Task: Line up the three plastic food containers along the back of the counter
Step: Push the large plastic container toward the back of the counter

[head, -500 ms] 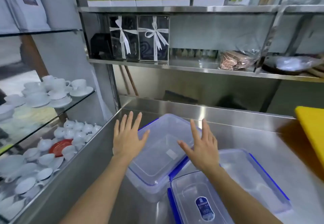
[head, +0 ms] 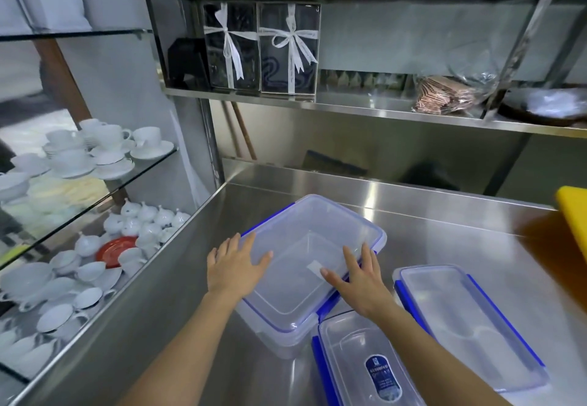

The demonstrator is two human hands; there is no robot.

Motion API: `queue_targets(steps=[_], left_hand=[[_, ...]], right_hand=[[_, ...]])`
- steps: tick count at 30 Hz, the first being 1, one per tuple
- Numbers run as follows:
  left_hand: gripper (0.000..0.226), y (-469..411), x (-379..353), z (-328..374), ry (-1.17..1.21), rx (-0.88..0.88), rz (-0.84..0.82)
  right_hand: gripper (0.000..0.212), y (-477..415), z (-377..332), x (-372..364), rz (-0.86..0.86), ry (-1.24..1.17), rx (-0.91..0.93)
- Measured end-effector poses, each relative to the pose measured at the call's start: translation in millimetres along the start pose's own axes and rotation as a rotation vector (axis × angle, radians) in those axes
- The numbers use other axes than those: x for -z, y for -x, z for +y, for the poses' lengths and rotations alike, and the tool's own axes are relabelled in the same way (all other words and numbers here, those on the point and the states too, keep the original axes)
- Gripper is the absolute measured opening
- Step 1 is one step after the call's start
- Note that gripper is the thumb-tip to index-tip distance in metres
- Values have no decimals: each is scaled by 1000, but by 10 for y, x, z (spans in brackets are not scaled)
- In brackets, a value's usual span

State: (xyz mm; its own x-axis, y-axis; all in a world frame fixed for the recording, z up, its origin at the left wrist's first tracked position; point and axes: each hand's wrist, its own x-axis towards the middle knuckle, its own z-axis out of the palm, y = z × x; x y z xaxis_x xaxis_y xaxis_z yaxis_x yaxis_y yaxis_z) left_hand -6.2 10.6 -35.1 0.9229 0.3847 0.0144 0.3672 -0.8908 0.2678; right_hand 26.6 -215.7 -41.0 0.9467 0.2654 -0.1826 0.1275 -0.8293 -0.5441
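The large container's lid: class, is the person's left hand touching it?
Touching. The head view shows the left hand lying flat on the large container's lid, fingers spread over its left edge, with no gap visible.

Lighting is bright, even and cool, with no dim zones across my view. The stainless worktop (head: 413, 234) carries streaks of glare along its back edge and a broad sheen toward its left edge. My forearms cast only soft, faint shadows on the steel. A warm yellow reflection tints the worktop at its right edge beside the yellow board (head: 573, 212). Wide-angle distortion bends the shelf rails (head: 349, 110) and posts, strongest at the frame corners. The white crockery (head: 95, 151) at left is slightly overexposed and soft. Detail is sharpest at the centre; the upper shelf items appear mildly blurred.
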Motion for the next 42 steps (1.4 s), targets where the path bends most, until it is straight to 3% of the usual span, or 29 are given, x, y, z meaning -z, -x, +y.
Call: queue_targets(steps=[6,12,14,17,19,21,24,28,37,42], left_hand=[[70,177,36,68,-31,33,-90],[94,359,242,-6,-33,-60,-366],[100,363,326,-40,-28,-85,-438],[101,340,376,-74,-78,-120,-496],[104,309,362,-75,-95,-125,-523],[109,278,318,-68,-102,-154,-533],[117,226,227,-61,-65,-232,-545],[127,130,179,-55,-85,-269,-594],[99,-281,56,65,51,-323,-500],[76,-492,-36,190,52,-402,-374]], right_hand=[[76,-267,69,199,-110,-60,49],[64,-473,32,410,-235,-80,83],[59,-472,-38,425,-197,29,90],[56,-381,-192,415,-42,378,156],[72,-288,-297,418,-71,398,216],[94,-179,-380,452,-275,317,227],[113,-30,-394,431,-545,480,254],[122,-29,-300,288,-521,572,295],[117,-481,-204,475,-461,489,263],[96,-631,-256,569,-370,416,253]])
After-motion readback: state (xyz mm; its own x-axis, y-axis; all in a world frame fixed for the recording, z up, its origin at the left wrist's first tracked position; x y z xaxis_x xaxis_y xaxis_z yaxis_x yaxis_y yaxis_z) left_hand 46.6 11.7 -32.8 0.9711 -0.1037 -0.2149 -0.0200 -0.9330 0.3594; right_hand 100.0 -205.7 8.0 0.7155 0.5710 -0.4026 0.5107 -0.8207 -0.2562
